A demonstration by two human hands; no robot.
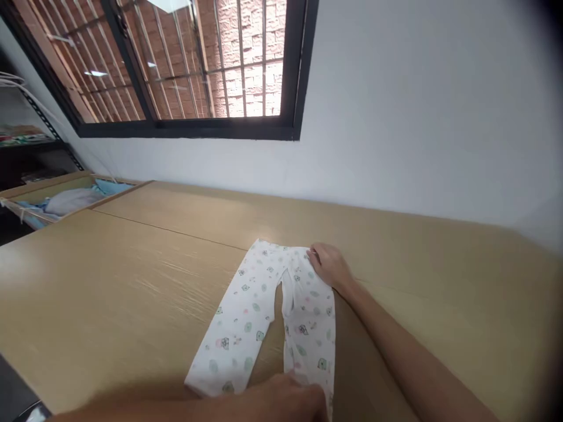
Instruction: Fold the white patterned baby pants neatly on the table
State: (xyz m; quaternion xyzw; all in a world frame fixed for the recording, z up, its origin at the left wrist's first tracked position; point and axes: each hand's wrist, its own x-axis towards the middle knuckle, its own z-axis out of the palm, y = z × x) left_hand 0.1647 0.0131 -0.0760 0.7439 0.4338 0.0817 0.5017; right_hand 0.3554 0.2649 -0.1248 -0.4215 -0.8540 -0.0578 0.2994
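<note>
Free tabletop [118,281] left of pants [255,299], wall [409,135] behind

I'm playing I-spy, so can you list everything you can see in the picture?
pants: one pair, white with green and pink prints, on the table
table: one, light brown, across the bottom
box: one, wooden rim, back left
cloths: several, blue and greyish, inside the box
shelf: at least one, dark, far left
cables: several, whitish, above the shelf
wall: one, pale grey, behind the table
window: one, dark frame, top left
bars: many, colour varies with light, outside the window
bricks: many, reddish, beyond the bars
right hand: one, bare, at the waistband
left hand: one, bare, over a lower leg of the pants
</note>
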